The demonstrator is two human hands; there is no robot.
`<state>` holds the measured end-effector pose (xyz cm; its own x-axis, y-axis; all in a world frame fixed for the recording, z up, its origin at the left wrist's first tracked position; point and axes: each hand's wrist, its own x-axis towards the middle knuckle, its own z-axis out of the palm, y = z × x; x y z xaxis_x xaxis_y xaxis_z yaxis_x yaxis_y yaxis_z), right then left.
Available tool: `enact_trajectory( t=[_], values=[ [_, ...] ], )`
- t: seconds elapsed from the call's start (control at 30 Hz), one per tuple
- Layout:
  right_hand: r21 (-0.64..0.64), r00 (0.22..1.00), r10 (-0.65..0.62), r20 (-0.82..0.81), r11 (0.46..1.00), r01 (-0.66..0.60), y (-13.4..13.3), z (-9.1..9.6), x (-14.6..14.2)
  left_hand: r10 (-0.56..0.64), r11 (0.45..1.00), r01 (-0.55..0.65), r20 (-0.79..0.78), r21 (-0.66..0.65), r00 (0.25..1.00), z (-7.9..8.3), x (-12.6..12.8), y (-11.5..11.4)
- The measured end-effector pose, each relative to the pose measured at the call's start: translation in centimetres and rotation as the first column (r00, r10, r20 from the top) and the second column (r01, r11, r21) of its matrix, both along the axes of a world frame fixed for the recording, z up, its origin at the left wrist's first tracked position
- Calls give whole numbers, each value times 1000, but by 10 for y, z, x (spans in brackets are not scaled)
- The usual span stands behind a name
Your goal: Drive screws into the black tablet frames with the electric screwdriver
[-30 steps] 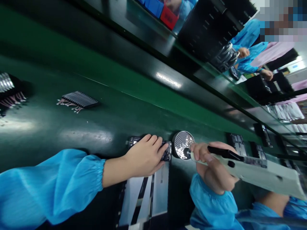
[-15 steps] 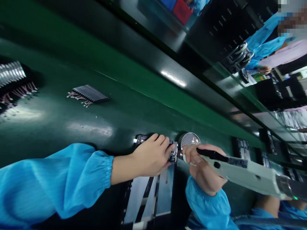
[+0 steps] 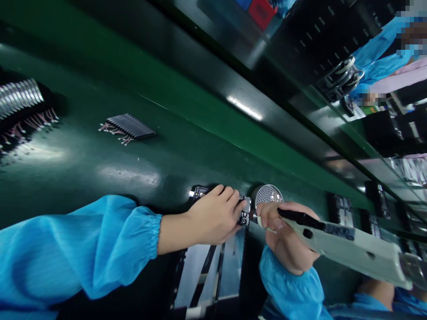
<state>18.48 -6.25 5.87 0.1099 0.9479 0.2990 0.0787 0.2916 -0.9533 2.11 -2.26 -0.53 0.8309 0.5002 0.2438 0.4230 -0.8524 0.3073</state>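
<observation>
Right hand (image 3: 290, 240) wrapped around the pale driver (image 3: 353, 246), this side of the perforated dish (image 3: 267, 194); the driver's markings (image 3: 339, 231) blur past reading! Left hand (image 3: 215, 216), palm down, fingers bent over the dark device (image 3: 246, 212) just left of the dish: gripping or resting, can't tell.

**Phone (image 3: 246, 206) mostly buried under the left hand (image 3: 213, 218)**

Can't see the middle of it at all. Right hand (image 3: 290, 235) blocks part of the round tin (image 3: 267, 194), and the screwdriver's (image 3: 350, 249) tip is too tiny to tell if it's touching anything. Its back end runs off the right edge. Stack of parts (image 3: 20, 94) is chopped at left, red bin (image 3: 262, 13) up top.
</observation>
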Motion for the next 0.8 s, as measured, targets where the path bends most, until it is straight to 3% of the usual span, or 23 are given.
enact_trajectory(
  t=[0.6,0.67,0.8],
  values=[
    [27,998,-13,-54,1000,14,7,-7,-1,-3,999,1,-55,-45,998,6,-2,0],
    [68,996,-64,-64,995,69,12,0,10,-7,998,4,-48,-65,999,5,0,1],
    [131,949,-296,-105,942,308,13,22,48,-88,996,88,3,-31,996,3,13,11]
  ],
)
